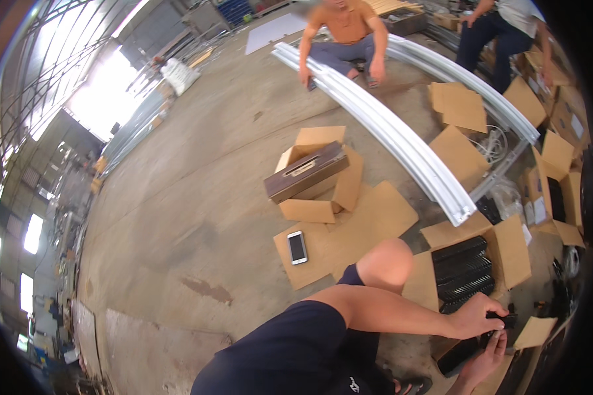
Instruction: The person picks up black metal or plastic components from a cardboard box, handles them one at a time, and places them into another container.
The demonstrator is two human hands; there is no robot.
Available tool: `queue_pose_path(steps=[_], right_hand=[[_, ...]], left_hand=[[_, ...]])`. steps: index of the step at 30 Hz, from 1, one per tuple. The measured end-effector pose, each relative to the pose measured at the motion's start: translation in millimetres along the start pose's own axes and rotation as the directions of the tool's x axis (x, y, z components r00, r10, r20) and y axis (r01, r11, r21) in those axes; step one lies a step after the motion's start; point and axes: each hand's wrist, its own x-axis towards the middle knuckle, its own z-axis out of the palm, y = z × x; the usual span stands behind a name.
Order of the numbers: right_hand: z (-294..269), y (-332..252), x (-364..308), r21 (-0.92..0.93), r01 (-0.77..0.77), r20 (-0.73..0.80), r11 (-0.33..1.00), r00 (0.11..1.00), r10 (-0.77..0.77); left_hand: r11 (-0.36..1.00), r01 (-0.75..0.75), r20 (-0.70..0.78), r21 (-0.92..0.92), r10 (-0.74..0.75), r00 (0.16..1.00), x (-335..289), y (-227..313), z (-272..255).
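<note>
At the lower right, my left hand (473,316) is closed, thumb and fingers pinching a small black part (508,320) whose exact kind I cannot make out. Just below it, my right hand (486,361) has its fingertips pressed together against the same part. Both hands are over an open cardboard box with dark contents. Next to my left hand stands another open cardboard box (512,253) holding rows of black ribbed pieces (463,271). My bare left forearm (395,313) reaches across in front of my knee.
A white phone (297,247) lies on flattened cardboard (382,209). Beyond it, a brown case (306,172) rests on an open carton (347,191). Long white metal profiles (382,125) stretch across the floor. One person in orange (344,26) squats behind them; another sits at the upper right among cartons.
</note>
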Motion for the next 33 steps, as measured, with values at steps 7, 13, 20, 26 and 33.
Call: queue_pose_path(steps=[7,13,20,26,33], right_hand=[[-3,0,-8,0.101,-0.025,0.002,0.995,1.000,0.025],[-1,-9,-17,-0.064,0.046,-0.092,0.997,0.994,-0.052],[-8,-13,-17,-0.173,0.089,-0.041,0.981,0.994,-0.097],[-6,-17,-17,-0.175,0.084,-0.069,0.981,0.993,-0.097],[-3,-14,-14,0.076,-0.008,-0.037,0.997,0.999,0.010]], left_hand=[[0.996,0.083,0.087,-0.030,-0.080,0.993,-1,6,6],[0.999,-0.024,-0.025,-0.021,0.024,0.999,-3,-7,21],[1.000,-0.010,-0.019,-0.026,0.009,1.000,-3,-9,23],[0.997,0.081,0.058,-0.002,-0.081,0.995,-2,-1,18],[0.988,0.151,0.057,-0.039,-0.149,0.987,-2,3,14]])
